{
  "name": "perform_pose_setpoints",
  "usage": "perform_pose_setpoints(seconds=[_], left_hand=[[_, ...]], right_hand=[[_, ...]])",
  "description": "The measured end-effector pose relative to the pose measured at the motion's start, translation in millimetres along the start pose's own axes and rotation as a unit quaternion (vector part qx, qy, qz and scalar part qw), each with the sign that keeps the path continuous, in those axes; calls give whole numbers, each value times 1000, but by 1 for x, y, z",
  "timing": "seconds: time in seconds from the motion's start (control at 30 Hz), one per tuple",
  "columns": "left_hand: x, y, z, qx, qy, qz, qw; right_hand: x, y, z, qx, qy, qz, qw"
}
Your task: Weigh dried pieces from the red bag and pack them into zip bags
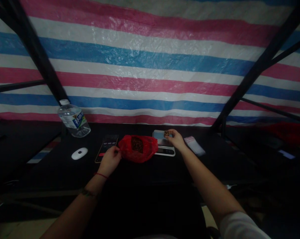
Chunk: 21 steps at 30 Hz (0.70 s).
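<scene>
- my right hand pinches a small brown piece over the scale
- my left hand touches the red bag at its left edge; i cannot tell whether those fingers pinch it
- the bag sits just left of the scale

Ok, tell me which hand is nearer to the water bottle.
Left. The left hand is at the left edge of the red bag, right of the water bottle and closer to the person. The right hand is farther right, past the bag, at the white device.
</scene>
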State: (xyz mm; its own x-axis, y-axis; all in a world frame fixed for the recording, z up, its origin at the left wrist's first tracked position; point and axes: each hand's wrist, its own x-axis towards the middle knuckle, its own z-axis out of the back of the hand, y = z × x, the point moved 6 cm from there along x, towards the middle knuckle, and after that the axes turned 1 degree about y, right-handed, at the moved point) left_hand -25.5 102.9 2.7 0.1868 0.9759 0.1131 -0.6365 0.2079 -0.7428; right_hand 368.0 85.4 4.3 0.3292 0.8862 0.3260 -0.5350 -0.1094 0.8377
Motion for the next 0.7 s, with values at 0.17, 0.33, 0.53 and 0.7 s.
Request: perform_pose_setpoints(seconds=[0.17, 0.33, 0.53, 0.7], left_hand=[[-7, -17, 16, 24, -101, -84, 991], [-44, -72, 31, 21, -206, -245, 947], [-82, -127, 10, -24, -76, -343, 936], [-91, -142, -24, -57, 48, -341, 937]], right_hand=[[-1, -10, -5, -42, 16, -22, 999], [-4, -2, 2, -74, 18, 20, 997], [-9, -1, 29, -138, -4, 69, 988], [-11, 2, 21, -167, 56, 102, 979]])
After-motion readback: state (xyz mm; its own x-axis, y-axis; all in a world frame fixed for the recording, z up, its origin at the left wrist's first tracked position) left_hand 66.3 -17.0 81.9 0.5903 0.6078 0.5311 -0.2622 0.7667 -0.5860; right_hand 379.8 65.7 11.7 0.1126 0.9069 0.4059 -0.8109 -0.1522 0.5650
